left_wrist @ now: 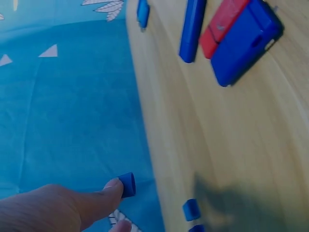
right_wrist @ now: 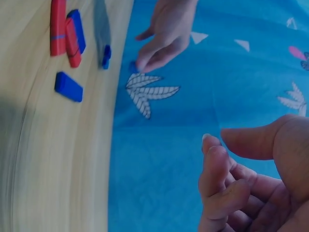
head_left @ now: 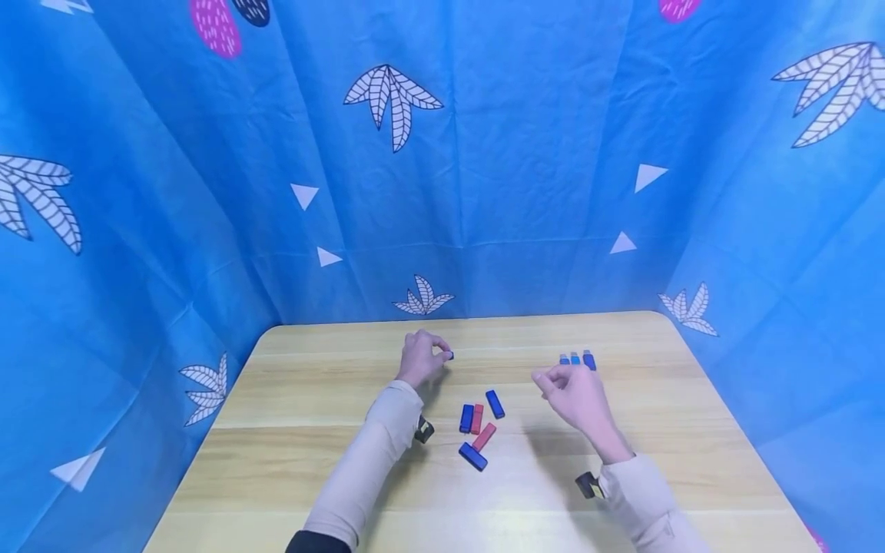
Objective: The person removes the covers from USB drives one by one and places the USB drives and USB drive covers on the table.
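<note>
My left hand [head_left: 419,358] pinches a small blue cap [left_wrist: 128,185] between thumb and fingertips, raised above the far part of the table. More small blue caps [left_wrist: 191,210] lie on the table below it, hidden by the hand in the head view. My right hand [head_left: 575,393] hovers with loosely bent fingers and nothing between thumb and fingertips [right_wrist: 216,159]. Just beyond it, several blue USB sticks [head_left: 588,360] with bare metal connectors stand in a row. Capped-looking sticks lie between the hands, among them a blue stick [head_left: 495,405] and a red stick [head_left: 477,419].
Nearer me, another red stick [head_left: 485,437] and a blue stick [head_left: 473,457] lie at angles. The wooden table [head_left: 290,453] ends at a blue patterned curtain [head_left: 525,192] behind and on both sides. A small dark device [head_left: 589,485] sits at my right wrist.
</note>
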The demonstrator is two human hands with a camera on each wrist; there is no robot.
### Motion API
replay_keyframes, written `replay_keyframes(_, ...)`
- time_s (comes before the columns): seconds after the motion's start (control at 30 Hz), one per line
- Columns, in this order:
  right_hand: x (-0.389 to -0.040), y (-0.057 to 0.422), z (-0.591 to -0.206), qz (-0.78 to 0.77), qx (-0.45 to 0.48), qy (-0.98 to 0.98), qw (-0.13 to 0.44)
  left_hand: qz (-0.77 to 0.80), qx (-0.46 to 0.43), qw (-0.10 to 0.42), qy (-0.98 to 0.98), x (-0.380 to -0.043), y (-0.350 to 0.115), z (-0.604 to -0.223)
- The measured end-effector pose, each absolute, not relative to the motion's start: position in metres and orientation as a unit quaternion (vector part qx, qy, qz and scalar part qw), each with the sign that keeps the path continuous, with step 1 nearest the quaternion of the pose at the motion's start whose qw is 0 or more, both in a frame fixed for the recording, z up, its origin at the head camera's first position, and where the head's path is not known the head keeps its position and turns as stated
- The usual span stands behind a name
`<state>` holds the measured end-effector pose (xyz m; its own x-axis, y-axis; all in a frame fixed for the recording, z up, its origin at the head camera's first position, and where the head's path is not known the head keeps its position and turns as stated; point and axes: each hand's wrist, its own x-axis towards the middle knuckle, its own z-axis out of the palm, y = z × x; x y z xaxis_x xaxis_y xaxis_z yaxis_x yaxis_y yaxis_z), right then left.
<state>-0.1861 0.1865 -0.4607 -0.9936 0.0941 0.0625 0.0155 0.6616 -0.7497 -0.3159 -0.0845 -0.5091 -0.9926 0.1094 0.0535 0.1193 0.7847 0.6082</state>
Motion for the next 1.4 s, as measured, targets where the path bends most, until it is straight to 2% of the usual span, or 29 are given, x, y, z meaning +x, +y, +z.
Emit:
replay_keyframes(0.37, -0.164, 0.172, -0.452, 0.418, -0.003, -0.906, 0.063, -0.288, -0.036, 0.001, -0.957, -0.328, -0.079, -0.523)
replay_keyframes(0.83, -0.144, 0.158, -0.447, 0.434, 0.014, -0.9, 0.042, -0.268, -0.009, -0.017, -0.963, -0.336, -0.076, -0.532)
replay_keyframes(1.4, -0.135, 0.154, -0.442, 0.448, 0.002, -0.894, 0.028, -0.247, 0.005, -0.035, -0.968, -0.338, -0.07, -0.544)
